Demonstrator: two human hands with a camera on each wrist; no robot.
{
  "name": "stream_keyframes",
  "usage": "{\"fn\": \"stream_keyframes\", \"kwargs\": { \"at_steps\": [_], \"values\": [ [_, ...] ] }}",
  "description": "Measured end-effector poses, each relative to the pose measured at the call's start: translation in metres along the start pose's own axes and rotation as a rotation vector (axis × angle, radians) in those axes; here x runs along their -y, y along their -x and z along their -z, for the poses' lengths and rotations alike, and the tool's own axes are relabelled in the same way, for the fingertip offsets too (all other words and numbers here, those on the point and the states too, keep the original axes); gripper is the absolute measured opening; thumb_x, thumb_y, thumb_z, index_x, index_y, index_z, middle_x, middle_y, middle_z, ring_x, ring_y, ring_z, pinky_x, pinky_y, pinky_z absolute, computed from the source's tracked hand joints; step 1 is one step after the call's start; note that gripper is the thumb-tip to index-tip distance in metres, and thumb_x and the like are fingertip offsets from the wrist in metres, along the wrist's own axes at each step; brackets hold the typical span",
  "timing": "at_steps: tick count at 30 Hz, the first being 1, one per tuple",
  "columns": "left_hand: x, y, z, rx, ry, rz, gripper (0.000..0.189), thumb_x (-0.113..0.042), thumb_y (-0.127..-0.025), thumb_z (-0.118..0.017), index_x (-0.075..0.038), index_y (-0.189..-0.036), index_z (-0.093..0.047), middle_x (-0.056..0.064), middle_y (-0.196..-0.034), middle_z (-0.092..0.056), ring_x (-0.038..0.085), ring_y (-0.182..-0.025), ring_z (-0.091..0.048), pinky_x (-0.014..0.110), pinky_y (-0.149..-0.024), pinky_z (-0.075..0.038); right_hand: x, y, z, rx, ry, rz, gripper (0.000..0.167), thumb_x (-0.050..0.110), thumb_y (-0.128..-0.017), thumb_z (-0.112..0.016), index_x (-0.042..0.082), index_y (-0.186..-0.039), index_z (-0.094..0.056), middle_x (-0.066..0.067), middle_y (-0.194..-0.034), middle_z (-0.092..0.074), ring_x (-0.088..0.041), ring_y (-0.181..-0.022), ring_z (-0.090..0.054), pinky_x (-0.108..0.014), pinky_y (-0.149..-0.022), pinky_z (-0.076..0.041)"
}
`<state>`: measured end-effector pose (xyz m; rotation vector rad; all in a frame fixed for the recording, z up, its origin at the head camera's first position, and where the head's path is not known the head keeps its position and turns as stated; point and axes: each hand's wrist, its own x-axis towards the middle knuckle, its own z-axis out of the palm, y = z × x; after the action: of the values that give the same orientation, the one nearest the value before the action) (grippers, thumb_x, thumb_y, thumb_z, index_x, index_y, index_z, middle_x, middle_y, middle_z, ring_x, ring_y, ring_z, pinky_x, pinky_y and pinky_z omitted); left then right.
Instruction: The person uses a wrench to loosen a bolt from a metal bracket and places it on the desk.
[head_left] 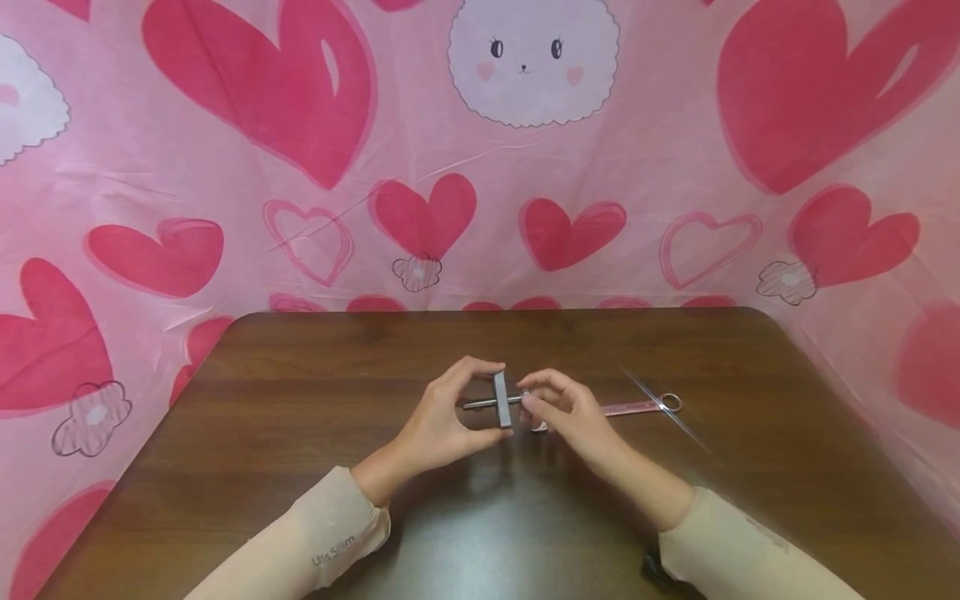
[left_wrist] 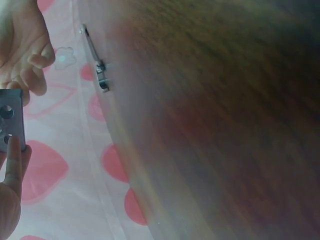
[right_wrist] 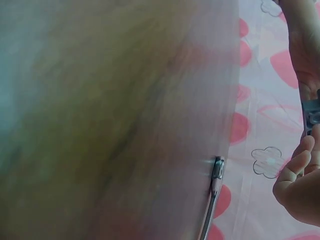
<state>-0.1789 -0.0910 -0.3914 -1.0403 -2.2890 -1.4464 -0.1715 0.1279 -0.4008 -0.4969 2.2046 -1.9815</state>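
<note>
My left hand [head_left: 438, 421] grips a small grey metal plate [head_left: 502, 400] by its opposite edges, thumb below and fingers above. In the left wrist view the plate [left_wrist: 15, 122] shows round holes. A thin metal bolt [head_left: 478, 405] runs crosswise through it, its tip sticking out towards the left palm. My right hand [head_left: 577, 421] pinches the bolt's right end between thumb and fingers, which partly hide it. Both hands are raised over the middle of the table. Part of the plate [right_wrist: 311, 112] also appears at the right wrist view's edge.
A long metal tool, seemingly a wrench [head_left: 633, 408], lies on the brown wooden table [head_left: 300, 433] behind my right hand, with a ring at its right end. Beside my right sleeve is a small black object [head_left: 658, 571]. Pink heart-print cloth [head_left: 495, 208] hangs behind the table.
</note>
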Motion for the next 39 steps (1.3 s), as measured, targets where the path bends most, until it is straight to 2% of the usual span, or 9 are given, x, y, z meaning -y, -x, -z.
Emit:
{"fn": "stream_keyframes", "kwargs": {
  "at_steps": [6, 15, 20, 24, 27, 31, 33, 36, 39],
  "values": [
    [-0.001, 0.0, -0.001, 0.004, -0.004, 0.001, 0.069, -0.009, -0.067, -0.091, -0.01, -0.128, -0.057, 0.008, -0.12, -0.064, 0.018, -0.111, -0.063, 0.034, -0.082, -0.062, 0.001, -0.002, -0.005, 0.014, -0.061, 0.011, 0.024, 0.012, -0.1, -0.057, -0.007, -0.114, -0.057, 0.006, -0.074, -0.066, -0.008, -0.069, -0.06, -0.023, -0.062, -0.049],
    [-0.003, 0.0, -0.002, 0.013, -0.001, 0.003, 0.07, -0.01, -0.068, -0.091, -0.013, -0.13, -0.057, 0.006, -0.12, -0.064, 0.016, -0.107, -0.065, 0.035, -0.086, -0.061, 0.003, -0.001, -0.006, -0.043, -0.075, 0.007, 0.029, 0.018, -0.103, -0.052, -0.01, -0.106, -0.06, 0.006, -0.07, -0.06, -0.007, -0.065, -0.056, -0.022, -0.059, -0.05],
    [-0.004, 0.0, -0.001, 0.018, -0.004, 0.0, 0.069, -0.01, -0.068, -0.09, -0.012, -0.129, -0.057, 0.009, -0.121, -0.064, 0.017, -0.108, -0.065, 0.034, -0.086, -0.061, 0.003, 0.0, -0.003, -0.043, -0.052, 0.015, 0.025, 0.012, -0.1, -0.057, -0.009, -0.112, -0.06, 0.004, -0.081, -0.067, -0.009, -0.074, -0.063, -0.026, -0.068, -0.055],
    [-0.003, 0.001, 0.0, 0.012, -0.008, 0.013, 0.07, -0.009, -0.067, -0.091, -0.011, -0.129, -0.057, 0.006, -0.121, -0.064, 0.018, -0.109, -0.065, 0.032, -0.085, -0.061, 0.001, 0.002, 0.0, -0.037, 0.027, 0.081, 0.027, 0.003, -0.093, -0.064, -0.006, -0.118, -0.059, -0.009, -0.103, -0.067, -0.01, -0.09, -0.062, -0.025, -0.081, -0.054],
    [-0.002, 0.001, 0.0, 0.014, -0.005, 0.028, 0.07, -0.008, -0.067, -0.091, -0.011, -0.128, -0.057, 0.008, -0.121, -0.064, 0.018, -0.109, -0.065, 0.032, -0.085, -0.061, 0.001, 0.003, 0.0, -0.026, 0.057, 0.13, 0.03, -0.003, -0.089, -0.067, -0.005, -0.118, -0.059, -0.016, -0.11, -0.063, -0.011, -0.091, -0.058, -0.023, -0.081, -0.054],
    [-0.002, 0.001, 0.0, 0.02, 0.001, 0.032, 0.07, -0.009, -0.067, -0.091, -0.011, -0.128, -0.057, 0.01, -0.121, -0.064, 0.019, -0.109, -0.065, 0.033, -0.087, -0.061, 0.001, 0.003, 0.002, -0.008, 0.051, 0.119, 0.031, -0.003, -0.089, -0.067, -0.004, -0.119, -0.059, -0.012, -0.111, -0.064, -0.013, -0.091, -0.06, -0.023, -0.079, -0.055],
    [-0.002, 0.001, 0.0, 0.02, 0.0, 0.029, 0.07, -0.009, -0.067, -0.091, -0.011, -0.128, -0.057, 0.008, -0.121, -0.064, 0.018, -0.109, -0.065, 0.032, -0.086, -0.061, 0.0, 0.003, 0.004, -0.003, 0.052, 0.089, 0.031, 0.002, -0.091, -0.066, -0.004, -0.12, -0.058, -0.005, -0.11, -0.066, -0.014, -0.093, -0.062, -0.025, -0.079, -0.056],
    [-0.002, 0.0, 0.0, 0.018, -0.001, 0.023, 0.07, -0.009, -0.066, -0.091, -0.011, -0.128, -0.057, 0.005, -0.121, -0.064, 0.017, -0.11, -0.065, 0.033, -0.086, -0.061, -0.001, 0.003, 0.006, 0.008, 0.043, 0.03, 0.029, 0.01, -0.096, -0.063, -0.003, -0.121, -0.058, 0.006, -0.099, -0.069, -0.017, -0.09, -0.066, -0.03, -0.075, -0.057],
    [-0.002, 0.001, 0.0, 0.017, -0.014, 0.017, 0.07, -0.01, -0.066, -0.091, -0.011, -0.128, -0.058, 0.004, -0.121, -0.064, 0.017, -0.111, -0.064, 0.035, -0.086, -0.061, 0.001, 0.002, 0.007, 0.029, 0.032, 0.006, 0.027, 0.016, -0.1, -0.058, -0.002, -0.12, -0.06, 0.004, -0.084, -0.069, -0.018, -0.077, -0.063, -0.032, -0.064, -0.054]
  ]
}}
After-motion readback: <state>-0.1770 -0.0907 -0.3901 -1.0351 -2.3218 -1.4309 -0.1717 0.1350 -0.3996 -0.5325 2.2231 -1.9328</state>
